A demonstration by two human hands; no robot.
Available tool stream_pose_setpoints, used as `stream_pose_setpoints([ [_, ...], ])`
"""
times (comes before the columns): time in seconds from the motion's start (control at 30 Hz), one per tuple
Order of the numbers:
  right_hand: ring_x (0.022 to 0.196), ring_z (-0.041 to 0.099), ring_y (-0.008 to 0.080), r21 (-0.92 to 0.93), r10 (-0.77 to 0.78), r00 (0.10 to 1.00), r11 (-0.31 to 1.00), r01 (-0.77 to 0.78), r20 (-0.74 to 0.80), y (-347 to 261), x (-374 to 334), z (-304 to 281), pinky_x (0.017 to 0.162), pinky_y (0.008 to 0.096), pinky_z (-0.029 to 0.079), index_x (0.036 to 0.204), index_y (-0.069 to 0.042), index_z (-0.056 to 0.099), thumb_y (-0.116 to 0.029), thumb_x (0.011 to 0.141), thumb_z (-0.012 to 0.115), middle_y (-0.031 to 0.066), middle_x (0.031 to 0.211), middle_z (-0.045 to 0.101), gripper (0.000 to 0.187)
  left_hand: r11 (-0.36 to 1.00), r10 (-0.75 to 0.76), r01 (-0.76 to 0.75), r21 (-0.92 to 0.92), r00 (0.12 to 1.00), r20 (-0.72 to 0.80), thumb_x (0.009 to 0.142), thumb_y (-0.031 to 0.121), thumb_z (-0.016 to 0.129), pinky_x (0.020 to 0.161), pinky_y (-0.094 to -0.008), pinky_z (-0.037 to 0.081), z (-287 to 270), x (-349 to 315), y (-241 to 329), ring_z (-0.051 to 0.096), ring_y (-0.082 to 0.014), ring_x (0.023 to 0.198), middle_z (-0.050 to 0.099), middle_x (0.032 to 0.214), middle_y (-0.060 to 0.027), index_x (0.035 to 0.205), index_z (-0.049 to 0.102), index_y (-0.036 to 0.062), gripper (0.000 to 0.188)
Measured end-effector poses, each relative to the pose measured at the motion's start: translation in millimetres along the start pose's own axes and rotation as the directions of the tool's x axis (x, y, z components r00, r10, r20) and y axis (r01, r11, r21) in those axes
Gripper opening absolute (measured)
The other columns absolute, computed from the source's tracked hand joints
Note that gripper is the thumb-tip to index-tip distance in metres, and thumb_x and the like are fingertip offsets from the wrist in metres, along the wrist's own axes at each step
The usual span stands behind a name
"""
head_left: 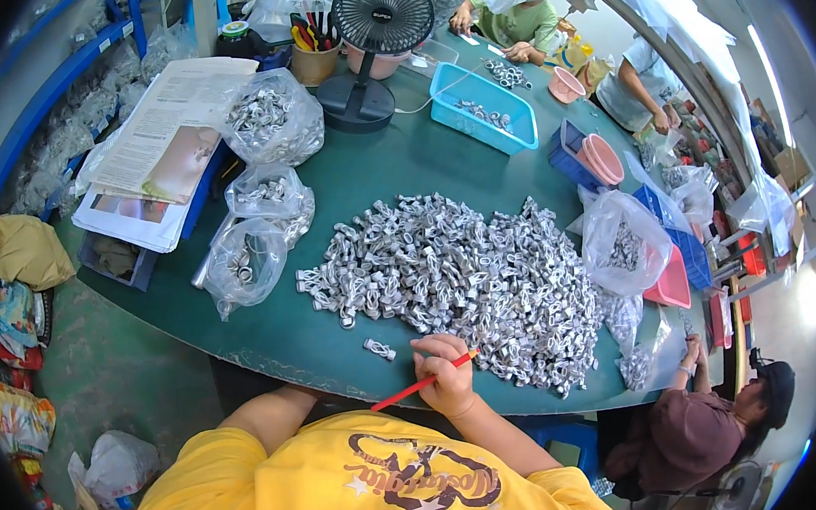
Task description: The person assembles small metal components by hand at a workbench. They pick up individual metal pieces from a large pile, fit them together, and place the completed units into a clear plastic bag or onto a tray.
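Note:
My right hand (448, 375) is closed round a slim red pencil (404, 393), whose yellowish tip points up and right. The hand is at the near edge of the table, just in front of a large heap of small silver metal fittings (458, 280). One single metal fitting (379, 349) lies apart from the heap, a little left of that hand. My left forearm (272, 414) reaches toward the table's edge, and the left hand is hidden from sight beneath it.
Clear bags of metal parts (273, 117) and papers (157, 169) lie at the left. A black fan (382, 17) and a blue basket (483, 110) stand at the back. Bags and trays (625, 238) line the right. Other people (704, 423) work at the right and far side.

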State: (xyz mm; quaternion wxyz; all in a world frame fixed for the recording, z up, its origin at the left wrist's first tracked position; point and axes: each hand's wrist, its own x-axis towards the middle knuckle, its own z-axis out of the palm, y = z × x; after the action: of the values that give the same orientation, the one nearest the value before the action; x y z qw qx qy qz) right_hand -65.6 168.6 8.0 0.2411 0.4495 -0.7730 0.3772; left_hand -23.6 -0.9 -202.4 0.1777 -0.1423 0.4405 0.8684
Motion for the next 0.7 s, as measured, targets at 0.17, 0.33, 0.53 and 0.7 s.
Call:
stream_pose_setpoints([
  [0.17, 0.08, 0.059, 0.0283, 0.046, -0.007, 1.0, 0.999, 0.007, -0.003, 4.5, 0.6, 0.2, 0.069, 0.0359, 0.048, 0.078, -0.007, 0.044, 0.009, 0.069, 0.064, 0.0112, 0.092, 0.064, 0.027, 0.422, 0.43, -0.337, 0.842, 0.892, 0.141, 0.086, 0.026, 0.058, 0.089, -0.0376, 0.042, -28.2, -17.8, -2.9, 0.052, -0.0238, 0.103, 0.056, 0.114, -0.0113, 0.115, 0.054, 0.0065, 0.036],
  [0.33, 0.096, 0.059, 0.0314, 0.106, -0.087, 0.983, 0.992, 0.07, 0.165, -1.0, 62.7, 13.1, 0.081, 0.0412, 0.046, 0.084, -0.006, 0.05, -0.002, 0.07, 0.069, 0.0104, 0.1, 0.063, 0.024, 0.134, 0.243, -0.219, 0.967, 0.953, 0.182, 0.085, 0.026, 0.056, 0.092, -0.0387, 0.04, -44.9, -81.8, 43.4, 0.052, -0.0276, 0.106, 0.055, 0.117, -0.0147, 0.115, 0.055, 0.005, 0.036],
  [0.53, 0.116, 0.046, 0.0337, -0.099, -0.074, 0.895, 0.987, 0.13, 0.439, -1.9, 100.7, 70.0, 0.097, 0.0531, 0.032, 0.094, -0.008, 0.056, -0.019, 0.071, 0.068, 0.0118, 0.122, 0.053, 0.029, -0.054, -0.277, -0.069, 0.996, 0.96, 0.051, 0.084, 0.024, 0.058, 0.09, -0.037, 0.042, 16.3, -155.5, 150.1, 0.054, -0.0332, 0.103, 0.058, 0.111, -0.0179, 0.107, 0.06, 0.0017, 0.032],
  [0.7, 0.102, 0.054, 0.0319, -0.026, -0.121, 0.858, 0.988, 0.154, 0.499, 14.1, 95.3, 66.6, 0.086, 0.0461, 0.039, 0.087, -0.006, 0.056, -0.013, 0.07, 0.062, 0.0138, 0.116, 0.056, 0.018, 0.166, -0.102, -0.308, 0.937, 0.939, 0.327, 0.085, 0.02, 0.058, 0.081, -0.035, 0.048, 47.2, -173.4, 190.5, 0.06, -0.0307, 0.089, 0.063, 0.098, -0.0152, 0.097, 0.064, 0.0013, 0.023],
])
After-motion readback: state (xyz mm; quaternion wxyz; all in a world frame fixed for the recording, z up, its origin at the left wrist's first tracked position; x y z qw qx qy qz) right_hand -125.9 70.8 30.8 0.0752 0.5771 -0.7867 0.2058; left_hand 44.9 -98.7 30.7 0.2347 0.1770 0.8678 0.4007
